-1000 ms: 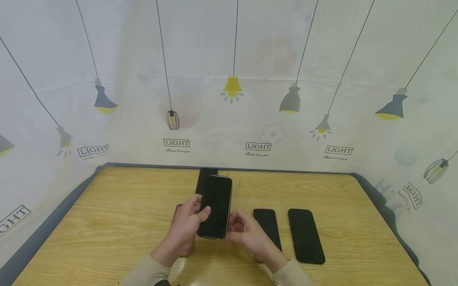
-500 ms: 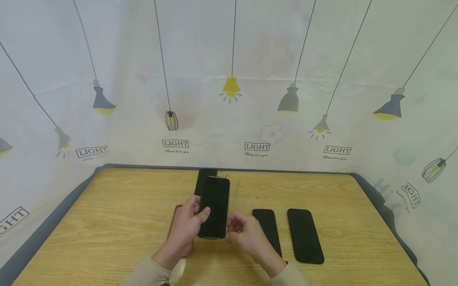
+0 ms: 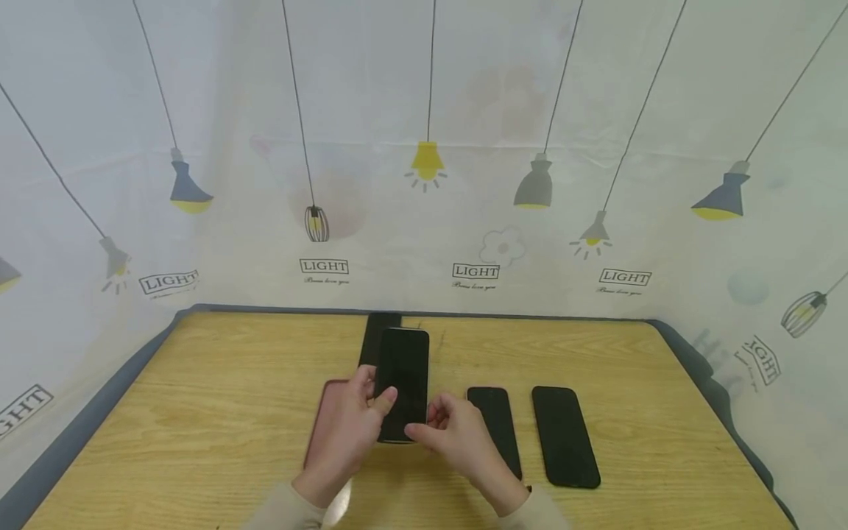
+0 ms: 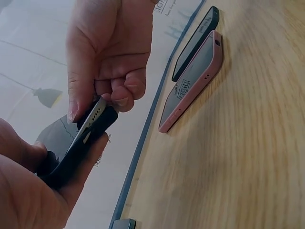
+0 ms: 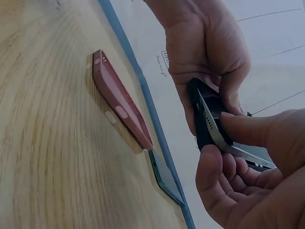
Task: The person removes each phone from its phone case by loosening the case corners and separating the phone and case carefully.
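Note:
A phone (image 3: 404,368) with a silver edge is held up in front of me, its dark screen facing me. One end of it stands tilted out of a black phone case (image 5: 204,128), as the right wrist view shows. My left hand (image 3: 351,423) grips the phone and case from the left, thumb on the screen. At the lower right corner, my right hand (image 3: 460,438) pinches the phone between its thumb, on the screen, and curled fingers at the edge. A pink phone case (image 3: 324,419), hollow side up, lies on the table, partly behind my left hand.
Behind the held phone, another dark phone (image 3: 377,338) lies near the table's (image 3: 232,412) far edge. To the right are a pink-edged phone (image 3: 501,423), partly covered by my right hand, and a black phone (image 3: 566,438). A printed curtain (image 3: 371,147) stands behind the table.
My right thumb has come up onto the screen's lower corner. The left hand and phone have shifted slightly right, so more of the pink case shows.

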`<action>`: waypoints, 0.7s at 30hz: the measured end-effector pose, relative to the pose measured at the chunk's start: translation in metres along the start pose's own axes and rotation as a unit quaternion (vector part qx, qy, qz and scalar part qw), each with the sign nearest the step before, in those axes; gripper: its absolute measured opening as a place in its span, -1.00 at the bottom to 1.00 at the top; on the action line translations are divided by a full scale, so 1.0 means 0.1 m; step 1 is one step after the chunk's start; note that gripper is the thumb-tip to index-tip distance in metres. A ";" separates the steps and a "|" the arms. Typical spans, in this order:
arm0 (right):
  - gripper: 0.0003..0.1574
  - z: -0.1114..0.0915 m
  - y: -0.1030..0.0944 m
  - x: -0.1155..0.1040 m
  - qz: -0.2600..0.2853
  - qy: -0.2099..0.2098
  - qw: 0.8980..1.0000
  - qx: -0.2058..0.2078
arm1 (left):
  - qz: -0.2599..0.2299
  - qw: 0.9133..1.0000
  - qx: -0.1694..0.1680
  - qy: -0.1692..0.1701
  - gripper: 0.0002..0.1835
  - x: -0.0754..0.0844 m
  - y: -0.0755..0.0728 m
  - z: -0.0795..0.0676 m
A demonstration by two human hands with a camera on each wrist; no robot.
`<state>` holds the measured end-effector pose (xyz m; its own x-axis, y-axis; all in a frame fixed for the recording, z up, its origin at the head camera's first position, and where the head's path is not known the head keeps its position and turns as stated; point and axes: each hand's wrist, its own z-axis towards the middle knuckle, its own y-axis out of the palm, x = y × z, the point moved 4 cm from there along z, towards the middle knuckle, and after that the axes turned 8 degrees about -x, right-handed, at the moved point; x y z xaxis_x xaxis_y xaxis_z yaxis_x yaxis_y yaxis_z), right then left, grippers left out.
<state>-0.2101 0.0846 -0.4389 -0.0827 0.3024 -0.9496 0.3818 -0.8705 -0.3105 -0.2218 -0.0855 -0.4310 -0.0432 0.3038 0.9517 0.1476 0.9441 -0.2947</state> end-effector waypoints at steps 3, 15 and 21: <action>-0.64 0.00 0.01 0.01 0.003 0.002 1.000 0.005 | -0.021 1.000 -0.005 -0.001 -0.62 -0.02 0.02 0.01; -0.71 -0.02 -0.02 -0.01 0.029 0.007 0.999 -0.040 | -0.005 1.000 0.030 -0.002 -0.64 -0.05 -0.02 0.01; -0.68 0.00 -0.02 0.04 0.004 0.006 0.998 -0.059 | -0.019 0.999 0.032 -0.001 -0.58 -0.06 -0.03 0.02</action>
<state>-0.2112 0.0873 -0.4416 -0.0684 0.3015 -0.9510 0.4874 -0.8216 -0.2955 -0.2240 -0.0896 -0.4364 -0.0501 0.2687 0.9619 0.0814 0.9610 -0.2642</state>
